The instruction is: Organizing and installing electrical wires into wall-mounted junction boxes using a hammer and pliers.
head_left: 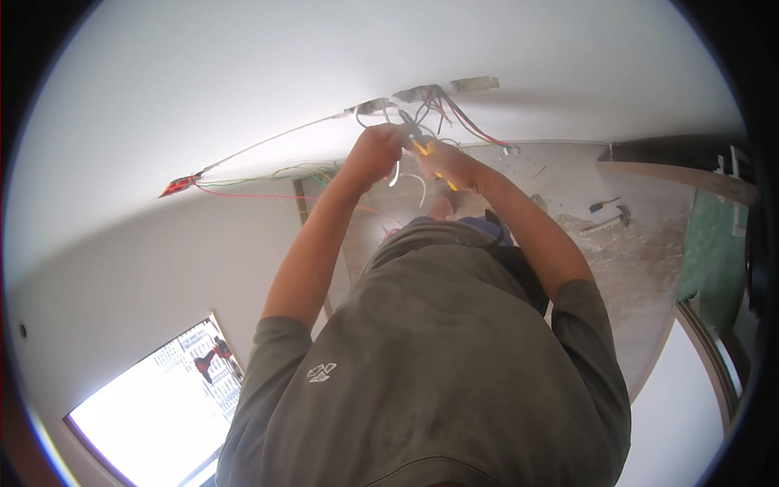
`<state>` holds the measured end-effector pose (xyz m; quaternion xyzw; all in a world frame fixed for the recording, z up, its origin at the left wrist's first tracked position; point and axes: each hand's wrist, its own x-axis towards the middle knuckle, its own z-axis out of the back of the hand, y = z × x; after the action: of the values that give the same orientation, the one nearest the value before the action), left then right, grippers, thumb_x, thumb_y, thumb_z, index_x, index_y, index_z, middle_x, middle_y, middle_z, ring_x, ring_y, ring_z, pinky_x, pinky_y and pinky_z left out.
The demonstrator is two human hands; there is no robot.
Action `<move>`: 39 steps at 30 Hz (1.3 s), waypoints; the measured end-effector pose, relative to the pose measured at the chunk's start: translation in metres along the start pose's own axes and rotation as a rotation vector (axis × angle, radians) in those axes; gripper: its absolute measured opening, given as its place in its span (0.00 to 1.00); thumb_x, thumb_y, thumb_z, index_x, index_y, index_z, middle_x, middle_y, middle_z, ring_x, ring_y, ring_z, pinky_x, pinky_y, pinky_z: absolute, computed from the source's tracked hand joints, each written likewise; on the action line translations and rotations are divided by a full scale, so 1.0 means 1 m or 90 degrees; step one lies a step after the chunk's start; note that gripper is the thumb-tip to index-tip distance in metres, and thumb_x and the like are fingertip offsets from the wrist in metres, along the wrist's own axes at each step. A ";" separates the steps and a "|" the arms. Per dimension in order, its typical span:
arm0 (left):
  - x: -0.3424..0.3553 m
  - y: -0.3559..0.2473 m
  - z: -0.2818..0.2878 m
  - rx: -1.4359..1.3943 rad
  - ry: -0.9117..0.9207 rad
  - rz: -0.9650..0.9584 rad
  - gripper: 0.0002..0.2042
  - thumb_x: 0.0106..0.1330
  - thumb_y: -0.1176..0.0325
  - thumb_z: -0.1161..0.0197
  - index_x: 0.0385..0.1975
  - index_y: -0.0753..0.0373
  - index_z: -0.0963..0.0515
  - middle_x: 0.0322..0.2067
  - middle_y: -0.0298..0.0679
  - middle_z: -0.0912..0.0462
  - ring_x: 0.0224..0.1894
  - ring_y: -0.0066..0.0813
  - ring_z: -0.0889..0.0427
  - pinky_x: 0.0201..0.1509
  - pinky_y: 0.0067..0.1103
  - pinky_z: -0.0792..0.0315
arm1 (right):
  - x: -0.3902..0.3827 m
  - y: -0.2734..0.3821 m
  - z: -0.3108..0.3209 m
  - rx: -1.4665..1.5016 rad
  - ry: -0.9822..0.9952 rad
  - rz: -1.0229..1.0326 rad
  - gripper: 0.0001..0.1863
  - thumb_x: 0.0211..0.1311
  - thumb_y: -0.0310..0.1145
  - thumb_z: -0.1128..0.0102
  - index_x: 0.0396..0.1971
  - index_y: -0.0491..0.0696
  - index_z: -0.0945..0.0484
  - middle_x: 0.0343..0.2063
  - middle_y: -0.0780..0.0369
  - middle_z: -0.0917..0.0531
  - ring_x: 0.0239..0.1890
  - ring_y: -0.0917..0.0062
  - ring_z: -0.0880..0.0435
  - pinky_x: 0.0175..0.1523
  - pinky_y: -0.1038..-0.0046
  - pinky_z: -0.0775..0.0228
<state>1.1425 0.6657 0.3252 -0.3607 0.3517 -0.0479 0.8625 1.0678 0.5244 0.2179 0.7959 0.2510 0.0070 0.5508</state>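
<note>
Close to the wall, my right hand [456, 165] is closed around yellow-handled pliers [446, 183], whose dark jaws point up toward the wall. My left hand [378, 156] is just beside it, with its fingers closed on a white cable [395, 175] that hangs below them. The jaws pass close to the left fingertips; whether they grip the cable cannot be seen. Several loose wires [442, 105], dark, red and green, come out of a rough opening [414, 95] in the wall. A longer red and green bundle [480, 132] trails off to the right.
At left, a red wall box [180, 186] has thin green and red wires running from it. On the stained floor [649, 252] to the right lie a hammer [607, 223] and a screwdriver [604, 204]. A red power drill [213, 359] rests by the bright window [154, 406].
</note>
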 end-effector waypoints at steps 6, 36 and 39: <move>0.001 0.000 0.002 0.011 0.012 0.033 0.17 0.70 0.58 0.48 0.30 0.67 0.21 0.15 0.30 0.33 0.13 0.18 0.34 0.15 0.18 0.38 | 0.004 -0.006 -0.003 -0.165 -0.147 0.028 0.17 0.63 0.45 0.47 0.39 0.44 0.26 0.29 0.64 0.22 0.32 0.78 0.26 0.39 0.73 0.35; -0.043 0.107 0.003 -0.279 0.206 0.066 0.14 0.69 0.64 0.44 0.44 0.68 0.22 0.24 0.32 0.24 0.29 0.20 0.23 0.37 0.19 0.27 | -0.101 -0.099 0.065 -0.093 -0.129 -0.221 0.15 0.57 0.45 0.42 0.34 0.48 0.26 0.22 0.67 0.26 0.23 0.83 0.31 0.29 0.79 0.38; -0.065 0.149 0.001 -0.285 0.191 0.064 0.14 0.67 0.65 0.42 0.46 0.69 0.23 0.31 0.36 0.18 0.34 0.22 0.19 0.41 0.19 0.26 | -0.120 -0.156 0.091 -0.418 -0.159 -0.241 0.24 0.56 0.50 0.39 0.42 0.45 0.25 0.33 0.52 0.18 0.38 0.60 0.18 0.42 0.62 0.28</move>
<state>1.0696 0.7975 0.2656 -0.5131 0.4950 0.0206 0.7009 0.9279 0.4374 0.0770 0.5118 0.3085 -0.1116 0.7940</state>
